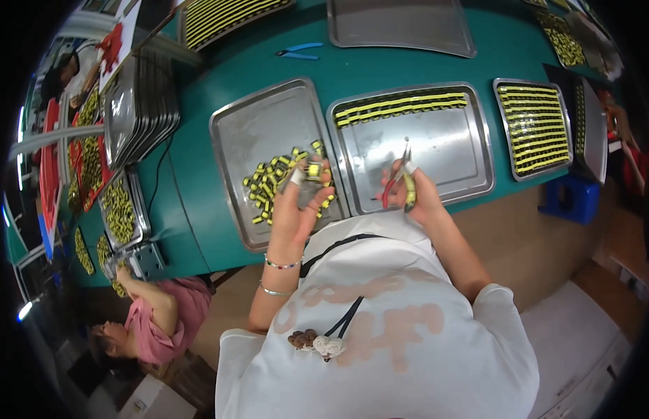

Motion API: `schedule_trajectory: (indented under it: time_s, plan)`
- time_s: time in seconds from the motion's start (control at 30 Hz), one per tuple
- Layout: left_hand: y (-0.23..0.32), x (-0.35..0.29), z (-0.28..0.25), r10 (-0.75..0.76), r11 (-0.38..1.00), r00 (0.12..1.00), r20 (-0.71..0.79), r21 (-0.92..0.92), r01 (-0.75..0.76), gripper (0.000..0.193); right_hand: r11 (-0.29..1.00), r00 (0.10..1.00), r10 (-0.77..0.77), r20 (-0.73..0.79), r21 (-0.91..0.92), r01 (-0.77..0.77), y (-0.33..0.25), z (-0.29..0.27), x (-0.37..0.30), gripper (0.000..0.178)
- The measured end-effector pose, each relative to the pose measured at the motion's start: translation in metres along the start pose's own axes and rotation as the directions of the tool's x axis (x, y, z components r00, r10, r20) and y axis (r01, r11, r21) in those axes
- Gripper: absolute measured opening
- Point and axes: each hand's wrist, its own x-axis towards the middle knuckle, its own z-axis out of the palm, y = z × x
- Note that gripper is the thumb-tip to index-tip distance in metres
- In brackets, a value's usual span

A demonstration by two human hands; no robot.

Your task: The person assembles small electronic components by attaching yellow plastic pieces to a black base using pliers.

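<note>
My left hand (296,199) is closed on a small transformer-like part (314,170) wrapped in yellow tape, with a white cover on one finger. It is above a metal tray (244,126) holding a loose heap of similar black-and-yellow parts (265,183). My right hand (423,195) grips small pliers (409,187) with a red handle and a yellowish one, their jaws pointing away from me. They are over a second metal tray (436,150), where several parts stand in neat rows (401,108) along the far edge.
Blue-handled cutters (298,52) lie beyond the trays on the green table (254,59). A filled tray (534,129) stands right, another metal tray (401,24) at the back. Stacked trays (139,105) are at left, near a person in pink (167,318). A blue stool (571,197) stands at right.
</note>
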Motion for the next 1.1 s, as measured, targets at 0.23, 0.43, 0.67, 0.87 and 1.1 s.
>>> schedule_trajectory:
  time_s: [0.23,0.43,0.67,0.87,1.1]
  plan:
    - [0.015,-0.04,0.034,0.029,0.996,0.964,0.263,0.07,-0.049,0.038,0.898,0.957,0.275,0.09,-0.379,-0.223,0.013,0.031,-0.016,0.038]
    - [0.022,-0.075,0.05,0.08,0.981,0.981,0.174,0.158,-0.108,0.048,0.761,0.973,0.087,0.212,-0.645,0.072,-0.006,0.084,-0.042,0.031]
    - [0.026,-0.086,0.053,0.008,0.999,0.983,0.181,0.04,-0.015,0.045,0.233,0.765,-0.25,0.594,-0.73,0.643,-0.021,0.132,-0.081,0.026]
    - [0.02,-0.091,0.048,0.126,0.988,0.959,0.253,0.049,-0.143,0.042,-0.017,0.757,-0.202,0.621,-0.775,0.632,-0.023,0.141,-0.097,0.027]
    - [0.026,-0.097,0.054,0.13,0.969,0.978,0.164,0.186,-0.16,0.045,-0.246,0.658,-0.199,0.726,-0.687,0.684,-0.026,0.151,-0.1,0.035]
